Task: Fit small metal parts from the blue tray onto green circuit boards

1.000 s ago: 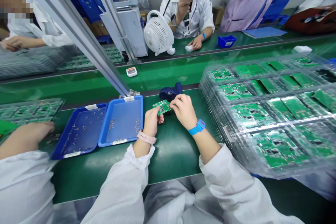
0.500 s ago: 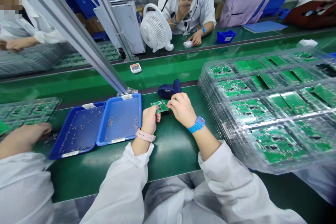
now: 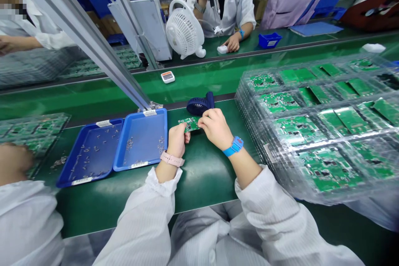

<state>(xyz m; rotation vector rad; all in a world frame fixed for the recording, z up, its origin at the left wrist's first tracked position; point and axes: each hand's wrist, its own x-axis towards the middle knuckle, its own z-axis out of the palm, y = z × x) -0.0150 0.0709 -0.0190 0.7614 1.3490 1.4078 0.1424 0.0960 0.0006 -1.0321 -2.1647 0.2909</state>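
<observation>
A small green circuit board (image 3: 190, 124) is held above the green bench, just in front of a dark blue handheld fan (image 3: 198, 105). My left hand (image 3: 177, 139) grips its left end, with the thumb on top. At the board's right end, my right hand (image 3: 215, 128) has its fingers pinched together; any small part between them is too small to make out. To the left of my left hand lie two blue trays, a nearer one (image 3: 141, 135) and a farther one (image 3: 93, 153), both with tiny metal parts scattered inside.
Stacked clear trays (image 3: 264, 133) of green boards fill the right side. A co-worker's hand (image 3: 15, 160) is at the far left, near another tray of boards. Behind the bench are a small white device (image 3: 167, 77), a metal post (image 3: 93, 41) and a white fan (image 3: 185, 31).
The co-worker's hand at the left has moved left, away from the loose parts. Across the bench, a person has raised a tool. The small white device appears farther right. My hands keep nearly the same pose.
</observation>
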